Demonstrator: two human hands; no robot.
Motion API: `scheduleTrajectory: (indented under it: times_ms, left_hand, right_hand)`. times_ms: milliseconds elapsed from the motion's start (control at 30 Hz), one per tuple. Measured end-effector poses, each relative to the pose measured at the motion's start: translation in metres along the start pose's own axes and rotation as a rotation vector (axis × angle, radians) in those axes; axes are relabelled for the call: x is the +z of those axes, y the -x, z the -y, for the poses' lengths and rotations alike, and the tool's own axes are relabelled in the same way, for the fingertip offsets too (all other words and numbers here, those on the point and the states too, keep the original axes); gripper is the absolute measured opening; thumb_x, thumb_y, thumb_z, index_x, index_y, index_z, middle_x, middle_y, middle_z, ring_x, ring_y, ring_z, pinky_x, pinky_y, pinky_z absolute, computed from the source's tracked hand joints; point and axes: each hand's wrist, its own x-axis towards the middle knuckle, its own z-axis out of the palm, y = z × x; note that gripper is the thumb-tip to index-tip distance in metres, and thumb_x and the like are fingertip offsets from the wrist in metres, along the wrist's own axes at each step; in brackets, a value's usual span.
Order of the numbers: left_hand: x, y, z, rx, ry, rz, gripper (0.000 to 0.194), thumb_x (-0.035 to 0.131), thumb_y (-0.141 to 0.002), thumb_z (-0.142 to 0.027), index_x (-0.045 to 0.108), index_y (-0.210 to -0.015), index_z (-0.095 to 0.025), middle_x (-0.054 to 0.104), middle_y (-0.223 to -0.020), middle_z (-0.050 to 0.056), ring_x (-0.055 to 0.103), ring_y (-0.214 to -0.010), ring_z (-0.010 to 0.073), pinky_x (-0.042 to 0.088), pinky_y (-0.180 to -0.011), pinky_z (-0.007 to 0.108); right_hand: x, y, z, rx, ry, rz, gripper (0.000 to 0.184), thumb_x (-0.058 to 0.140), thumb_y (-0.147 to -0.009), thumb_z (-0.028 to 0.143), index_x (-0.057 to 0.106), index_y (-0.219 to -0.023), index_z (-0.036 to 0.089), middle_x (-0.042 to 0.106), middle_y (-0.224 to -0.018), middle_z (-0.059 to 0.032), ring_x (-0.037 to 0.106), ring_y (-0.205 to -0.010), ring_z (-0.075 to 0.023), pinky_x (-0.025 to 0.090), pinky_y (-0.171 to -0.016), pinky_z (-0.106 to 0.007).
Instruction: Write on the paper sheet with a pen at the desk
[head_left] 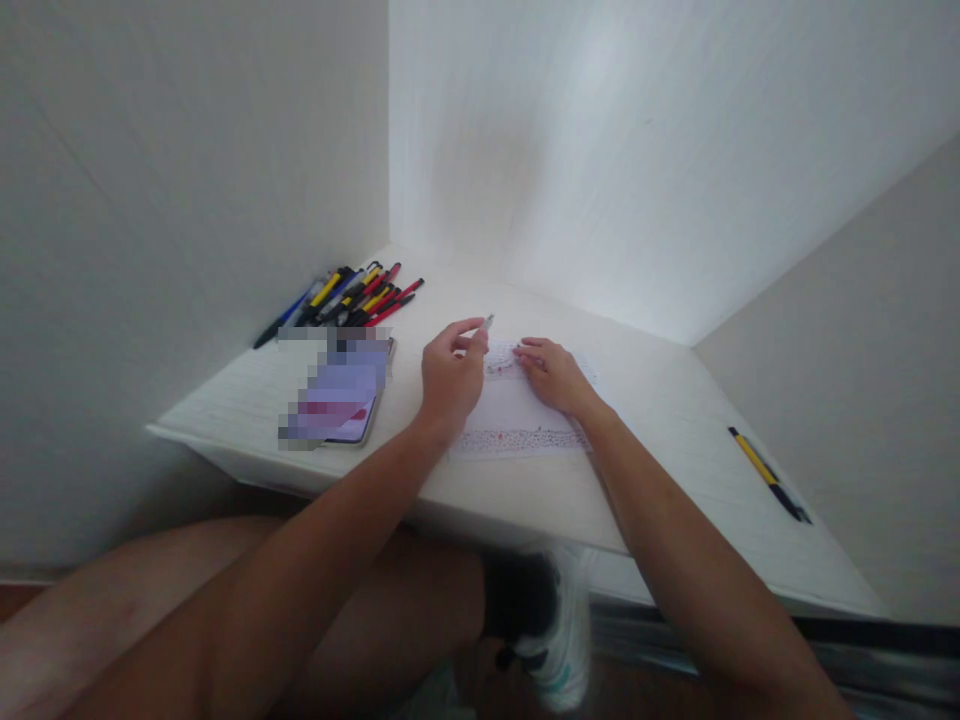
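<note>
My left hand (450, 372) is closed in a pinch round a small pale pen part (487, 323), held just above the white table (660, 400). My right hand (553, 375) rests on a white sheet of paper (517, 420) that has a dotted band along its near edge. The right fingers lie bent over small parts on the sheet (501, 364), and what they grip is too small to name. The two hands are a few centimetres apart.
A pile of several pens (352, 295), yellow, red, blue and black, lies at the table's back left against the wall. A phone (341, 400) lies left of my left hand. A single yellow and dark pen (769, 473) lies at the right edge. Walls enclose the table.
</note>
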Motion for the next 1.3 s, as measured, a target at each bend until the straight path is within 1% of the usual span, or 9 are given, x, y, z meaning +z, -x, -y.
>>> scheduleTrajectory:
  times_ms: [100,200,300,400,500,667,767,1133,1300]
  left_hand:
    - [-0.001,-0.001,0.005,0.123,-0.066,0.024,0.034,0.058,-0.094,-0.022,0.07,-0.127,-0.022,0.072,-0.086,0.004,0.058,-0.067,0.0139,0.048,-0.064,0.026]
    - [-0.002,0.001,0.005,0.282,-0.232,0.082,0.037,0.05,-0.097,-0.019,0.07,-0.128,-0.022,0.072,-0.096,0.006,0.061,-0.08,0.0166,0.05,-0.079,0.031]
    - [-0.004,0.002,0.003,0.372,-0.477,0.164,0.041,0.044,-0.097,-0.016,0.071,-0.127,-0.024,0.067,-0.094,0.008,0.06,-0.085,0.019,0.049,-0.086,0.034]
    - [-0.007,0.002,0.003,0.342,-0.676,0.268,0.04,0.043,-0.096,-0.017,0.076,-0.117,-0.027,0.064,-0.099,0.009,0.061,-0.086,0.0207,0.05,-0.085,0.037]
    - [-0.009,0.0,0.004,0.282,-0.84,0.317,0.032,0.05,-0.092,-0.02,0.077,-0.109,-0.026,0.065,-0.106,0.01,0.063,-0.09,0.0237,0.051,-0.084,0.039]
    - [-0.011,0.001,0.007,0.293,-1.019,0.373,0.028,0.059,-0.091,-0.038,0.074,-0.113,-0.028,0.063,-0.112,0.011,0.065,-0.09,0.0278,0.053,-0.078,0.042]
    - [-0.012,0.003,0.006,0.312,-1.097,0.413,0.029,0.056,-0.094,-0.038,0.073,-0.116,-0.029,0.062,-0.112,0.01,0.066,-0.089,0.028,0.053,-0.076,0.041]
    - [-0.014,0.004,0.001,0.332,-1.145,0.407,0.023,0.051,-0.097,-0.032,0.07,-0.109,-0.026,0.062,-0.11,0.01,0.066,-0.088,0.0282,0.05,-0.07,0.038]
    - [-0.014,0.004,0.001,0.324,-1.179,0.405,0.025,0.048,-0.099,-0.033,0.069,-0.11,-0.026,0.061,-0.109,0.01,0.066,-0.085,0.0269,0.049,-0.069,0.037]
  right_hand:
    - [-0.003,0.0,0.0,-0.017,0.052,0.014,0.034,0.046,-0.1,0.024,0.074,-0.117,0.018,0.066,-0.136,-0.0124,0.061,-0.125,-0.0271,0.044,-0.11,-0.046]
    - [-0.006,0.0,-0.001,-0.028,0.045,0.014,0.032,0.045,-0.1,0.022,0.076,-0.11,0.02,0.072,-0.126,-0.0094,0.065,-0.119,-0.0268,0.046,-0.107,-0.045]
    - [-0.008,0.001,-0.002,-0.029,0.003,-0.001,0.031,0.048,-0.098,0.021,0.078,-0.106,0.02,0.075,-0.12,-0.009,0.068,-0.115,-0.0272,0.048,-0.105,-0.046]
    - [-0.009,0.001,-0.004,-0.025,-0.056,-0.002,0.03,0.049,-0.097,0.022,0.078,-0.105,0.021,0.076,-0.117,-0.008,0.069,-0.111,-0.0255,0.049,-0.103,-0.044]
    - [-0.012,0.002,-0.004,-0.007,-0.094,0.017,0.029,0.051,-0.095,0.022,0.079,-0.1,0.024,0.077,-0.113,-0.0057,0.07,-0.106,-0.0239,0.052,-0.097,-0.042]
    - [-0.017,0.002,0.002,-0.012,-0.107,0.037,0.027,0.054,-0.092,0.019,0.08,-0.09,0.024,0.078,-0.105,-0.0066,0.071,-0.099,-0.0262,0.052,-0.092,-0.044]
    - [-0.02,0.002,0.004,0.0,-0.104,0.038,0.027,0.054,-0.09,0.016,0.081,-0.089,0.023,0.078,-0.105,-0.0084,0.071,-0.098,-0.0283,0.052,-0.09,-0.046]
    - [-0.029,0.004,-0.005,0.102,-0.068,0.049,0.019,0.058,-0.084,0.015,0.076,-0.085,0.018,0.077,-0.092,-0.0092,0.068,-0.082,-0.0221,0.052,-0.079,-0.037]
    - [-0.029,0.005,-0.002,0.077,-0.08,0.065,0.018,0.056,-0.081,0.011,0.073,-0.085,0.018,0.076,-0.089,-0.0087,0.067,-0.08,-0.0215,0.05,-0.075,-0.035]
